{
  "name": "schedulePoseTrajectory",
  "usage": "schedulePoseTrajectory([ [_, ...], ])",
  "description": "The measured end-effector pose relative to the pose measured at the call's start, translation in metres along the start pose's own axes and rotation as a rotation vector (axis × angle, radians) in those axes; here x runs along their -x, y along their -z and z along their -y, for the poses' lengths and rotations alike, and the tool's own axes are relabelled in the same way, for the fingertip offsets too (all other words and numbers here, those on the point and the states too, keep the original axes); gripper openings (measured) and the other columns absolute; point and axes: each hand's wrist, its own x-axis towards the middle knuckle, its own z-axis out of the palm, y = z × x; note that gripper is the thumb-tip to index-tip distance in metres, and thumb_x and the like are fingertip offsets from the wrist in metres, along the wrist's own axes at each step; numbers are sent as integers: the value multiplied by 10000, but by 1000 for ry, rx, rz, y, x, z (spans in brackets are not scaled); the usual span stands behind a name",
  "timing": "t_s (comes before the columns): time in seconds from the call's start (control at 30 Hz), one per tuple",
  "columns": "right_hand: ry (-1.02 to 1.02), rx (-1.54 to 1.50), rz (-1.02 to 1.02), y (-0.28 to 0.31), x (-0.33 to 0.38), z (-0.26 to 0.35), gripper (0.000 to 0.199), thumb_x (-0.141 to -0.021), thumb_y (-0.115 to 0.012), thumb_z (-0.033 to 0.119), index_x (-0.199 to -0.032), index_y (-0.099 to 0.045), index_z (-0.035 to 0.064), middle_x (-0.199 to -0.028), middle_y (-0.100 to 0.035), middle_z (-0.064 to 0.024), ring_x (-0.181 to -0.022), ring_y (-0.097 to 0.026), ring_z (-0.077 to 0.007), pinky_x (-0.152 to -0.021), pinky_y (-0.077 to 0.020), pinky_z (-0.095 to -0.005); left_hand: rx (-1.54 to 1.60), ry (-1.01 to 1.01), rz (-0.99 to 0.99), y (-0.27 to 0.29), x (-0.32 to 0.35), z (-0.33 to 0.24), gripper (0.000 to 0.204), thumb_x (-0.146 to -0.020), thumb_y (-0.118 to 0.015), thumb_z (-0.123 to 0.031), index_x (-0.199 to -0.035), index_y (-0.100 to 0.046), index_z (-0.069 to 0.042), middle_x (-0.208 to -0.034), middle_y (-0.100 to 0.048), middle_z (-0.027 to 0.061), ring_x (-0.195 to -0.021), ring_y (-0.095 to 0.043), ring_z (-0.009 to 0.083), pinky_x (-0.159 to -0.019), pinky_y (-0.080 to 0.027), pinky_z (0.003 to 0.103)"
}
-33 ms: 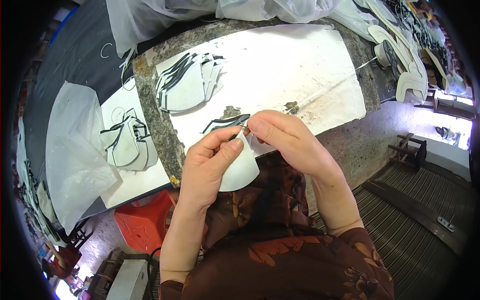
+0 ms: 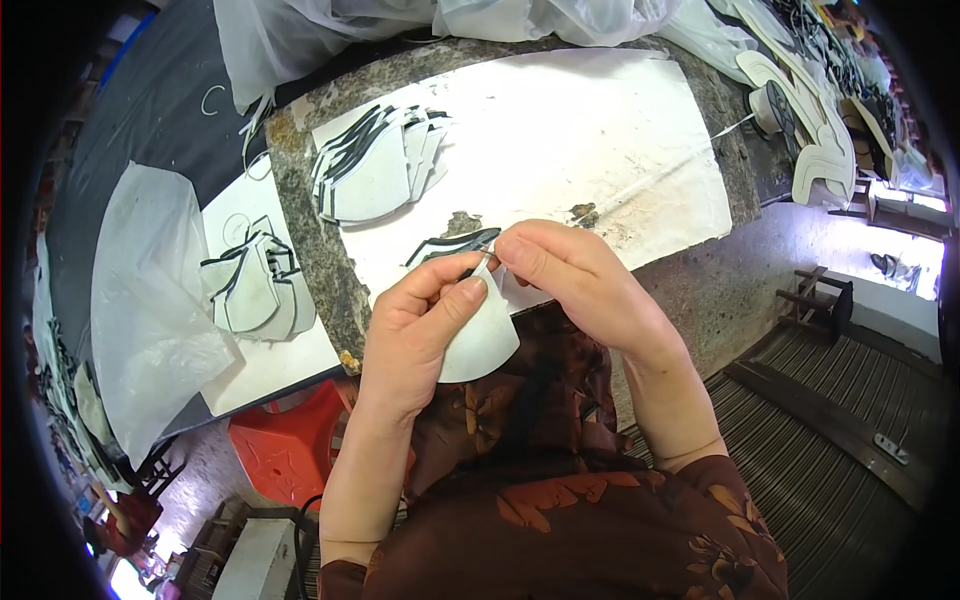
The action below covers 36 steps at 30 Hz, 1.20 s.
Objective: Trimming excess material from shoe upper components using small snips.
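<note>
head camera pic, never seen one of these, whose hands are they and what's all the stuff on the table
The camera sits on a person's head and looks down, so the arms rising from the lower edge are that person's own. The fisheye lens bends straight edges. The left hand and right hand together pinch a white curved cut piece with a dark trimmed edge. On the stone table lies a white sheet bearing a fanned stack of similar pieces. A second stack lies to the left, beside a clear plastic bag.

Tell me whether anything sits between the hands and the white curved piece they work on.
Nothing visible does: the left hand and right hand both already grip the white curved cut piece directly.
</note>
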Motion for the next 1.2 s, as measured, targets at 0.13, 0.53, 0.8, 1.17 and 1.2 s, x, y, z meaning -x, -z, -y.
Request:
schedulePoseTrajectory([
  [0.13,-41,-31,1,-1,-2,2,346,-1085,-576,301,-1029,-721,-8,-832,-601,13,-767,-515,-70,-698,-439,-245,-6,5,-2,-3,0,-3,251,-1018,-699,-119,-1243,-718,-10,-971,-714,-7,-877,-623,48,-799,-505,213],
  [0.53,160,220,-7,2,10,2,231,-973,-710,195,-1119,-748,20,-856,-590,34,-801,-521,-77,-728,-421,-228,-556,-459,-433,95,23,-61,313,-996,-710,-95,-1305,-732,-57,-1051,-726,-10,-916,-641,68,-829,-516,220],
  [0.8,473,581,65,-4,10,-12,287,-800,-714,-33,-1067,-753,66,-866,-682,-91,-802,-663,-245,-721,-527,-346,-780,-440,-399,85,29,-84,459,-940,-753,-168,-1379,-666,-64,-1254,-639,38,-1064,-558,132,-936,-469,283],
  [1.17,519,611,191,-14,13,-10,359,-716,-755,-59,-1051,-743,69,-844,-677,-82,-760,-693,-256,-660,-552,-347,-77,101,101,28,6,-16,138,-975,-732,-66,-1091,-700,2,-959,-703,5,-816,-617,51,-778,-498,197],
  [1.2,520,609,191,-14,12,-10,359,-716,-755,-59,-1051,-743,69,-844,-677,-82,-760,-693,-256,-660,-552,-347,-96,72,82,28,7,-14,91,-981,-726,-61,-1043,-696,-2,-918,-706,-2,-795,-619,49,-756,-497,195],
])
